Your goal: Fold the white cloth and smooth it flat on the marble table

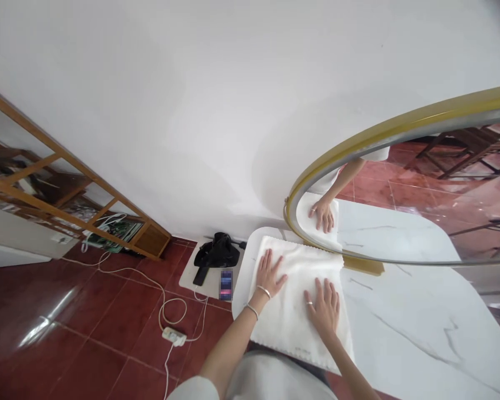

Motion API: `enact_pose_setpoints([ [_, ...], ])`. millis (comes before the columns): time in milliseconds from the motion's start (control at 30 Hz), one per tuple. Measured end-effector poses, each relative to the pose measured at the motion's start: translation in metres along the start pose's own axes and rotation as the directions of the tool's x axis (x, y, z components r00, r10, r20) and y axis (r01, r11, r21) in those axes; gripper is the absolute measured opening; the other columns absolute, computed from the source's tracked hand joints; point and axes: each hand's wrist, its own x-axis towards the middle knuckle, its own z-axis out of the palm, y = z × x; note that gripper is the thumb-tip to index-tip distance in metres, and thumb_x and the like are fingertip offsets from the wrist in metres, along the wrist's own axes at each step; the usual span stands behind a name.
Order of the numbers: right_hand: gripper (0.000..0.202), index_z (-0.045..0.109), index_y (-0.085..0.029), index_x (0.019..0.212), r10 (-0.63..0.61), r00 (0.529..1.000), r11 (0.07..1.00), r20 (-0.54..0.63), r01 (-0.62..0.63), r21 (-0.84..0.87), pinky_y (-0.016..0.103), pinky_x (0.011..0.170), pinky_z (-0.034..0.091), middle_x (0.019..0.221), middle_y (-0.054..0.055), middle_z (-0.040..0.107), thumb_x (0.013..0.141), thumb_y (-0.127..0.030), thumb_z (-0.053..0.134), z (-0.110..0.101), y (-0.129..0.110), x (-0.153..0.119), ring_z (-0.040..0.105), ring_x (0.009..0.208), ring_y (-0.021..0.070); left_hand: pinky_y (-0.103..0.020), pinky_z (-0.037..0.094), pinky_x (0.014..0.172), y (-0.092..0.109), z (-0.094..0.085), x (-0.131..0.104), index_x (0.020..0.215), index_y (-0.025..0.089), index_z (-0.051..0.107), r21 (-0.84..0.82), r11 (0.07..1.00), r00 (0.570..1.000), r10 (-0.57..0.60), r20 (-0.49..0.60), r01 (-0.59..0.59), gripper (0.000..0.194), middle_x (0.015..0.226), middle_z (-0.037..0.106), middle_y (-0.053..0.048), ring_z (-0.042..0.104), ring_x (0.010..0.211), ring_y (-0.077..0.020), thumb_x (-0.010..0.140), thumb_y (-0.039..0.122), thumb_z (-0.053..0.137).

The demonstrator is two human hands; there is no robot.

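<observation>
The white cloth (292,325) lies directly under both hands, flat on the near-left end of the marbled tabletop (404,328). Taking the cloth's middle as the dial's centre, the left hand (270,275) sits towards ten o'clock and the right hand (325,308) at about three, nearer the person's body. Each is spread flat, fingers apart, palm down on the fabric, gripping nothing. The cloth looks close to square, so no clear long axis can be told; its scalloped edges face roughly twelve and six. The gold-rimmed mirror (302,191) stands just beyond, towards one o'clock.

Faint grey lettering (303,350) near the six o'clock edge is too small to read. The phone (225,285), between nine and ten, has a blurred screen with no legible text. No brand can be made out.
</observation>
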Motion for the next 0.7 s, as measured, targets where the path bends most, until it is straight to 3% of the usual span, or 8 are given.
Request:
enact_pose_setpoints([
  [100,0.06,0.045,-0.013,0.134,-0.036,0.999,0.997,-0.026,0.038,0.066,0.046,0.103,0.035,0.132,0.017,0.05,0.093,-0.054,0.03,0.01,-0.02,0.028,0.033,0.133,0.0291,-0.046,0.024,0.115,-0.008,-0.003,0.002,0.134,0.028,0.046,-0.034,0.997,0.997,-0.075,-0.026,0.074,0.056,0.159,0.012,-0.005,0.009,0.145,-0.0281,0.084,0.052,0.054],
  [200,0.058,0.034,-0.013,0.142,-0.2,0.98,0.977,0.0,0.199,0.071,0.047,0.106,0.032,0.143,0.017,0.039,0.094,-0.047,0.031,0.028,-0.041,0.058,0.025,0.139,0.0283,-0.049,0.025,0.114,-0.01,0.003,0.012,0.116,0.021,0.058,-0.044,0.979,0.978,-0.201,-0.051,0.199,0.038,0.157,0.017,-0.009,0.009,0.145,-0.0295,0.088,0.046,0.049],
  [300,0.057,0.024,-0.014,0.147,-0.332,0.942,0.943,0.057,0.331,0.031,0.048,0.11,0.025,0.149,0.016,0.032,0.095,-0.04,0.029,0.049,-0.06,0.079,0.02,0.141,0.0268,-0.051,0.021,0.115,-0.013,0.008,0.027,0.114,0.017,0.057,-0.022,0.973,0.972,-0.232,-0.038,0.232,0.035,0.155,0.022,-0.013,0.012,0.145,-0.0289,0.09,0.04,0.046],
  [467,0.053,0.036,-0.014,0.142,-0.315,0.946,0.948,0.084,0.318,-0.03,0.046,0.11,0.023,0.148,0.015,0.035,0.095,-0.038,0.03,0.07,-0.074,0.114,0.024,0.139,0.0269,-0.052,0.016,0.116,-0.03,0.006,0.056,0.138,0.029,0.042,-0.012,0.975,0.974,-0.223,-0.041,0.223,0.051,0.157,0.02,-0.006,0.012,0.145,-0.0289,0.089,0.042,0.047],
  [700,0.051,0.043,-0.015,0.138,-0.275,0.946,0.959,0.172,0.283,-0.026,0.045,0.103,0.031,0.137,0.014,0.05,0.095,-0.038,0.027,0.09,-0.073,0.178,0.043,0.125,0.0289,-0.053,0.016,0.116,-0.043,0.008,0.105,0.138,0.03,0.044,-0.003,0.974,0.973,-0.227,-0.045,0.227,0.053,0.155,0.027,-0.006,0.019,0.143,-0.0307,0.087,0.044,0.049],
])
